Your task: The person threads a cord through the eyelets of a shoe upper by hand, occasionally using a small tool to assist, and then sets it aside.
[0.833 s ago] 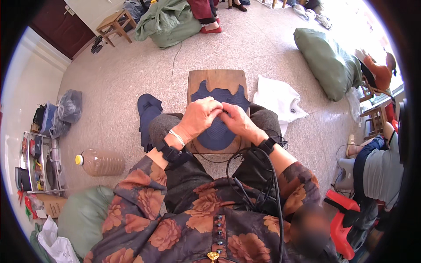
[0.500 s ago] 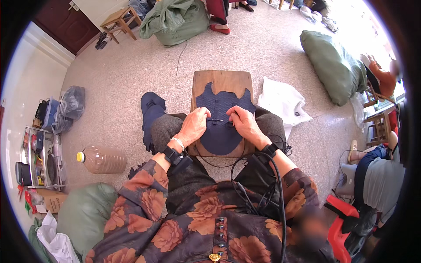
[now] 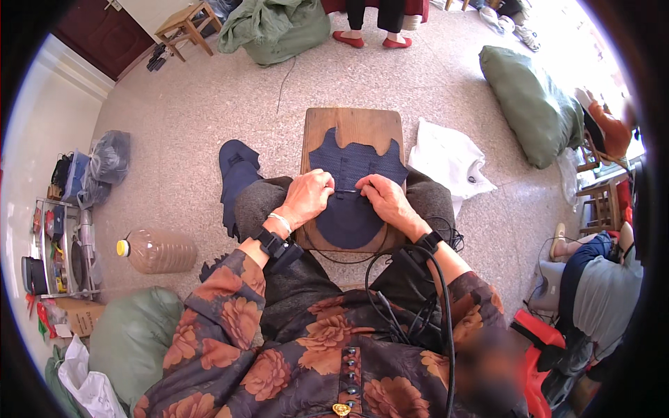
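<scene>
On a wooden stool top [image 3: 352, 118] between my knees lies a dark blue fabric piece [image 3: 355, 159], with cut-out curves along its far edge and a rounded near end. My left hand [image 3: 306, 198] is closed in a pinch at the left of its middle. Opposite it, my right hand [image 3: 391, 203] pinches with thumb and forefinger. A thin strip [image 3: 345, 191] runs across the fabric from one set of fingertips to the other; its kind is too small to tell. More dark blue pieces [image 3: 238, 177] lie in a stack beside my left knee.
A white bag [image 3: 446, 157] lies right of the stool, and a large green sack [image 3: 533, 108] beyond it. At left are a capped plastic jug [image 3: 164, 251] and a small rack [image 3: 66, 244]. A black cable [image 3: 446, 313] hangs across my lap. Another person's red shoes [image 3: 397, 43] show far ahead.
My right fingertips have come a little left, closer to the left hand, along the thin strip. The person far ahead now shows both feet.
</scene>
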`<action>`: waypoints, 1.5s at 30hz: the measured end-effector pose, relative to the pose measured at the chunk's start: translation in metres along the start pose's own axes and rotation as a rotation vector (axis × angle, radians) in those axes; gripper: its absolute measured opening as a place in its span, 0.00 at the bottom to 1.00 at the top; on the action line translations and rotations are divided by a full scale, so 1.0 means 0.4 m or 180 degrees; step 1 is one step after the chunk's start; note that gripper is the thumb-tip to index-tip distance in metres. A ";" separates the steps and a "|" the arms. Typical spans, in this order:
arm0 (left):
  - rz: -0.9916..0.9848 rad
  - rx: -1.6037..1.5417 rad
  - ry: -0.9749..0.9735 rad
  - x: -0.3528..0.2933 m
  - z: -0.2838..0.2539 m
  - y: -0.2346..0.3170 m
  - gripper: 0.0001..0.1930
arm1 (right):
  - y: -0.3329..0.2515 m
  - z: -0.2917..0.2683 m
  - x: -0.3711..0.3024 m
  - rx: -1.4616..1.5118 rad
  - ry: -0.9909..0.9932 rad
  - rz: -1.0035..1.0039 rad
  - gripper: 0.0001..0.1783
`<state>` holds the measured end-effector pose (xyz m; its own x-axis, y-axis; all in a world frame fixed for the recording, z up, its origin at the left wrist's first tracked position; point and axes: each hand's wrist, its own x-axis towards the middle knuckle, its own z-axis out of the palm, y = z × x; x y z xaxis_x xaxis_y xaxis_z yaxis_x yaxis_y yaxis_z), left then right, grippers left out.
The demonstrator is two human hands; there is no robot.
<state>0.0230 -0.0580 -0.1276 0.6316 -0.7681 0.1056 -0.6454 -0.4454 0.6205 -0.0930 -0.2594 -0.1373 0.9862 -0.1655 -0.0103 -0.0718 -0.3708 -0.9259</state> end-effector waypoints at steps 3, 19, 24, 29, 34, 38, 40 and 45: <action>0.0073 0.0112 0.0094 0.007 0.024 0.019 0.05 | 0.005 0.007 0.001 -0.0527 0.0096 -0.0593 0.09; 0.0009 -0.0192 0.0151 -0.001 0.021 0.020 0.05 | -0.007 0.023 -0.009 -0.0859 0.0509 -0.0505 0.07; -0.0128 -0.0325 0.0197 -0.014 0.013 0.007 0.05 | -0.023 0.015 -0.004 -0.1082 0.0227 -0.0427 0.08; -0.0262 -0.0345 0.0237 -0.011 0.029 0.017 0.07 | -0.024 0.023 0.020 -0.1630 0.0169 -0.0931 0.07; -0.0471 -0.0386 0.0017 -0.005 0.013 0.024 0.08 | -0.046 0.021 0.057 -0.2118 -0.0120 -0.1090 0.05; -0.0483 -0.0337 -0.0259 -0.003 -0.003 0.027 0.08 | -0.065 0.020 0.079 -0.2840 -0.0352 -0.1488 0.05; -0.0444 -0.0304 -0.0158 -0.001 0.008 0.019 0.09 | -0.067 0.027 0.091 -0.2896 -0.0511 -0.1419 0.04; -0.0236 -0.0201 -0.0085 -0.005 0.019 0.008 0.16 | -0.065 0.027 0.098 -0.2893 -0.0326 -0.0759 0.07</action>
<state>0.0166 -0.0614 -0.1318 0.6644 -0.7464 0.0372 -0.5683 -0.4723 0.6737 -0.0510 -0.2465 -0.1176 0.9951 0.0715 0.0684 0.0869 -0.9619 -0.2593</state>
